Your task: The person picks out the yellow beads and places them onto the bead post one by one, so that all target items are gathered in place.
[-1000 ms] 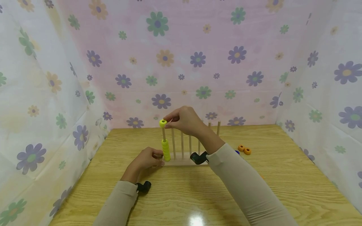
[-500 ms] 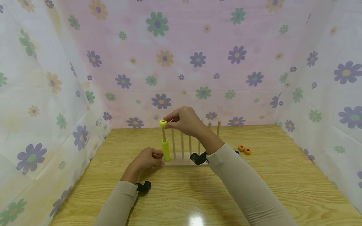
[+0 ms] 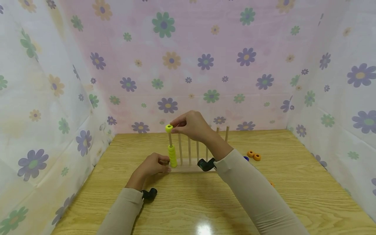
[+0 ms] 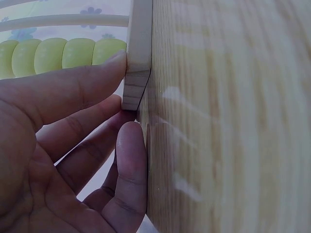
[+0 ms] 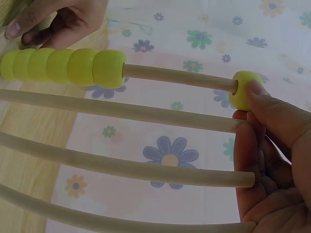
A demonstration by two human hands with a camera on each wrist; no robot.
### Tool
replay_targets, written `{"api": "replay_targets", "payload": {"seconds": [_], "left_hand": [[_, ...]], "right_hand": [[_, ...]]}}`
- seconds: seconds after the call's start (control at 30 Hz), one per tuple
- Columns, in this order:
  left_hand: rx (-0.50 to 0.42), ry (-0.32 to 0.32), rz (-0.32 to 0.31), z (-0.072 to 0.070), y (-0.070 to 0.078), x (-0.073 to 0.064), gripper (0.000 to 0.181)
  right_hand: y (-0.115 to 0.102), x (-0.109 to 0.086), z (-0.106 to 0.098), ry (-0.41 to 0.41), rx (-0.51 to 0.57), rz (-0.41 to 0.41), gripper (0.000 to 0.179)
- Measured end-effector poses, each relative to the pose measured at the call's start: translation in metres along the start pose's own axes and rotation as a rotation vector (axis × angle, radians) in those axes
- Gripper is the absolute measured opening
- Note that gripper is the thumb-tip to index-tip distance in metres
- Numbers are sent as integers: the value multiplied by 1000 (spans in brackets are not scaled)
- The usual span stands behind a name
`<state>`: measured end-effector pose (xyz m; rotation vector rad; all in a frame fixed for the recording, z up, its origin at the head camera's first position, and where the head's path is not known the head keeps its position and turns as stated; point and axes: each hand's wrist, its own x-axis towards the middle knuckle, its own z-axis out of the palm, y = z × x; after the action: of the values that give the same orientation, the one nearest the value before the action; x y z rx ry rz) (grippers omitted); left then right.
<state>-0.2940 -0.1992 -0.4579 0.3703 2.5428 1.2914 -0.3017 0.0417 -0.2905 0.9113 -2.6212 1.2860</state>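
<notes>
A wooden peg rack point(image 3: 191, 168) stands upright on the table, with a row of thin pegs. Its leftmost peg point(image 5: 180, 76) carries a stack of yellow beads point(image 3: 172, 157) at the bottom. At that peg's top, my right hand point(image 3: 194, 127) pinches one more yellow bead point(image 5: 245, 90) between thumb and fingers; the peg's end sits in the bead's hole. Down at the rack's left end, my left hand point(image 3: 154, 164) holds the base point(image 4: 137, 63), its thumb against the face beside the lowest bead. The right forearm hides part of the rack.
To the right of the rack lie two orange beads point(image 3: 254, 155) on the wooden table point(image 3: 293, 169). A blue bead point(image 3: 246, 159) and another orange piece point(image 3: 272, 184) are partly hidden by the right sleeve. Flowered cloth point(image 3: 191, 65) encloses the back and sides.
</notes>
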Motion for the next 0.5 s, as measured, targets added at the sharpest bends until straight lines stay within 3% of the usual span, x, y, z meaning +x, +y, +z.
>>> {"api": "replay_targets", "payload": {"seconds": [0.5], "left_hand": [[-11,7,-13,2,0,-1,46]], "right_hand": [[-1,-2,0,6,-22,7,16]]}}
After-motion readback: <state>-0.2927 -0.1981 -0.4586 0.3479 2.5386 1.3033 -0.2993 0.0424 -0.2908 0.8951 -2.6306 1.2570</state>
